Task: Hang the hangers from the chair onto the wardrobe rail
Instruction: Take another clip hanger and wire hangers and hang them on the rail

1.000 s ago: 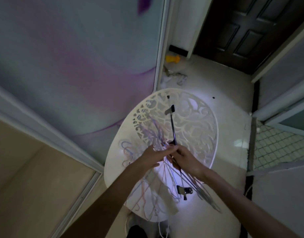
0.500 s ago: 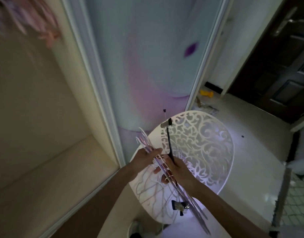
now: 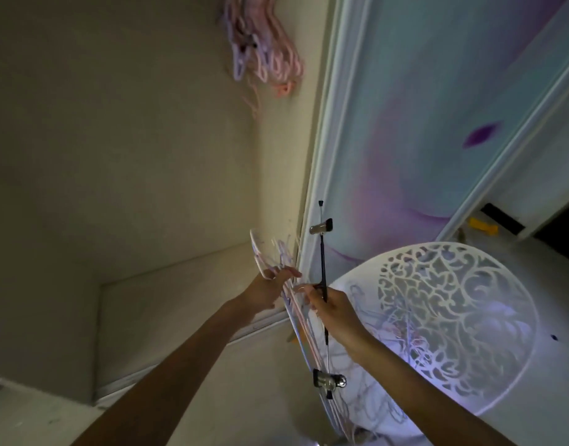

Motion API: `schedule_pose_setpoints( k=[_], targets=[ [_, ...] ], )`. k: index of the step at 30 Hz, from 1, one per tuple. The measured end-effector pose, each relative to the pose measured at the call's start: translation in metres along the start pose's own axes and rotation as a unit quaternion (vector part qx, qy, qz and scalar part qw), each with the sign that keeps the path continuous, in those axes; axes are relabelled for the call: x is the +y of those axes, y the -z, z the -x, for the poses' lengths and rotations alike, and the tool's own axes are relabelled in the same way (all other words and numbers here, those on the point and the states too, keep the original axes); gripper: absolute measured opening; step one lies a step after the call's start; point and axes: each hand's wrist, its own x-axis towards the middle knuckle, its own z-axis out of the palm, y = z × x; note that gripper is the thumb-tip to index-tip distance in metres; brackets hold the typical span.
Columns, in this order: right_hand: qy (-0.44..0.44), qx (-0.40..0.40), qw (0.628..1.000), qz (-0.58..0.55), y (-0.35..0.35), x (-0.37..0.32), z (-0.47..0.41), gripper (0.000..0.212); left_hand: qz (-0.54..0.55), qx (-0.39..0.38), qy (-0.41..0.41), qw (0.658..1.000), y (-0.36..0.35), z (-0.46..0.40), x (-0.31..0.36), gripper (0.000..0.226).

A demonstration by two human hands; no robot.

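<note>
Wardrobe (image 3: 132, 188) left, chair (image 3: 453, 333) right — held hangers (image 3: 296, 304) between.

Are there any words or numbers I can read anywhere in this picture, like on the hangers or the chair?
No readable text: none on the hangers in the hands, the black clip hanger, the white chair, the wardrobe door, or the hung hangers.

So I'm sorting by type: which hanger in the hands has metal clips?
The black clip hanger in the right hand; the pastel hangers against the left hand have none.
</note>
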Motion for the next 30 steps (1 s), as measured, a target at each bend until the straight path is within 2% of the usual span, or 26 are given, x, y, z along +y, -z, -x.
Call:
schedule_pose_setpoints(
  k=[4,6,9,14,18,21,24,27,30],
  targets=[
    [-0.015,-0.016,0.999,-0.030,-0.045,-0.030,-0.007,0.025,0.087,0.042,0.015,0.995,0.050,0.015,0.002,0.028],
    [-0.020,-0.039,0.998,-0.039,-0.065,-0.043,-0.009,0.029,0.168,0.037,0.027,0.985,0.075,0.020,0.000,0.023],
    [-0.021,-0.051,0.998,-0.026,-0.095,-0.063,-0.011,0.031,0.212,0.025,0.024,0.977,0.116,0.022,-0.006,0.022],
    [-0.102,-0.115,0.987,-0.042,-0.127,-0.102,-0.027,0.031,0.156,-0.062,0.040,0.985,0.178,0.021,-0.016,0.012],
    [-0.084,-0.145,0.982,0.084,-0.141,-0.128,-0.042,0.035,0.059,-0.098,0.013,0.993,0.205,0.017,-0.024,0.021],
    [-0.067,-0.157,0.972,0.159,-0.155,-0.134,-0.054,0.042,0.036,-0.080,0.014,0.996,0.219,0.011,-0.028,0.024],
    [-0.060,-0.162,0.971,0.164,-0.162,-0.129,-0.064,0.033,0.046,-0.054,0.030,0.997,0.230,0.005,-0.031,0.025],
    [-0.049,-0.191,0.966,0.170,-0.163,-0.122,-0.073,0.022,0.068,-0.066,0.066,0.993,0.238,0.001,-0.033,0.031],
    [-0.016,-0.202,0.962,0.182,-0.165,-0.113,-0.086,0.026,0.167,-0.067,0.101,0.979,0.239,-0.005,-0.043,0.029]
  ],
)
